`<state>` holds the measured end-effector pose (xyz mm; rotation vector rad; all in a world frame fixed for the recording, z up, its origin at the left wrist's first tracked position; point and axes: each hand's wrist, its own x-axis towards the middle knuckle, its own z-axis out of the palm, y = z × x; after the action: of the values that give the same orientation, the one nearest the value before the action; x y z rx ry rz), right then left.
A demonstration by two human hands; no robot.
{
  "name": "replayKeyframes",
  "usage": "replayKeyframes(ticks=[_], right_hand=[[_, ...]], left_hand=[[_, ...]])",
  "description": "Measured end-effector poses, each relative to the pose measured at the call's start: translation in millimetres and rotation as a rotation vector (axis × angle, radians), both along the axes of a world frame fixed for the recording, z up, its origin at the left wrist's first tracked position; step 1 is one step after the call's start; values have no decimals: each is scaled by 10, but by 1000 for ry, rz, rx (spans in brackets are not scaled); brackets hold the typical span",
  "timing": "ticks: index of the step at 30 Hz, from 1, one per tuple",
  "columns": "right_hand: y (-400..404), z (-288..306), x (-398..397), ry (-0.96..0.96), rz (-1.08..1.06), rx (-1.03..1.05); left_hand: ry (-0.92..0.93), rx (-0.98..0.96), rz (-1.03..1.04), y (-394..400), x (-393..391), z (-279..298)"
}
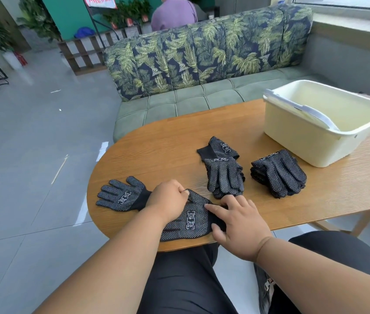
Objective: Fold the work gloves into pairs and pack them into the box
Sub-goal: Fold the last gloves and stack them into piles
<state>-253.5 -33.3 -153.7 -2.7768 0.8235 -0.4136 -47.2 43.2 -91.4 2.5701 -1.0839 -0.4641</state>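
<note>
Table [161, 152] wood, oval | sofa [202, 64] behind | left hand [168, 198] pinches glove [193, 218] | right hand [236, 223] spread

each black dotted glove carries a small white boxed mark of two chinese characters on its back, seen on the glove at the table's left end [120, 197], on the glove under the hands [190, 219] and on the top gloves of the middle heap [222, 175]; they are too small for me to read surely. a white sign with red lettering [100, 1] hangs at the far wall, cut off by the frame and blurred beyond reading.
</note>
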Motion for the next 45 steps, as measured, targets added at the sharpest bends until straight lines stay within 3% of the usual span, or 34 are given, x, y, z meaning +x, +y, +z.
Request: replayKeyframes(ticks=[7, 15, 20, 29, 35, 45], right_hand=[[-2, 4, -10, -7, -5, 10], [9, 10, 2, 26, -24, -2], [7, 19, 5, 60, -27, 2], [-4, 18, -20, 41, -23, 18], [-4, 13, -20, 37, -23, 6], [31, 74, 6, 82, -45, -8]], left_hand=[[584, -422, 268, 115, -26, -188], [895, -588, 435, 77, -133, -91], [986, -665, 386, 94, -152, -97], [935, -769, 283, 174, -201, -186], [879, -693, 133, 241, -237, -253], [389, -397, -198, 343, -312, -432]])
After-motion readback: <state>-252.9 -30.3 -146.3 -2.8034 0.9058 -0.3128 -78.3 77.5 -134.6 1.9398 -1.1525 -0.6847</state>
